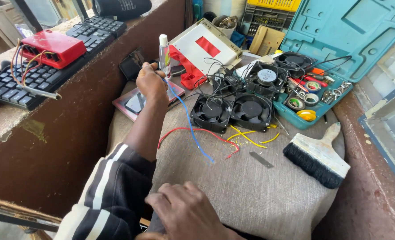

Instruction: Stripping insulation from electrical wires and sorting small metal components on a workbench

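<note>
My left hand (pixel 150 82) reaches out over the cloth-covered table (pixel 250 195) and grips a small clear bottle with a white cap (pixel 164 53), held upright. A blue wire (pixel 190 124) trails from that hand down onto the cloth. It crosses a red wire (pixel 197 130), and yellow wire scraps (pixel 250 135) lie to the right. My right hand (pixel 186 213) rests palm down at the near edge of the cloth, fingers loosely bent and nothing in it. Two black cooling fans (pixel 230 111) sit side by side just right of the left hand.
More fans (pixel 266 75) and an open teal tool case (pixel 335 44) stand at the back right. A wide paintbrush (pixel 317 158) and a small metal blade (pixel 261 159) lie on the cloth. A red-framed tablet (pixel 135 103), a white-and-red box (pixel 204 46), and a keyboard (pixel 42 78) bearing a red device (pixel 53 46) are at left.
</note>
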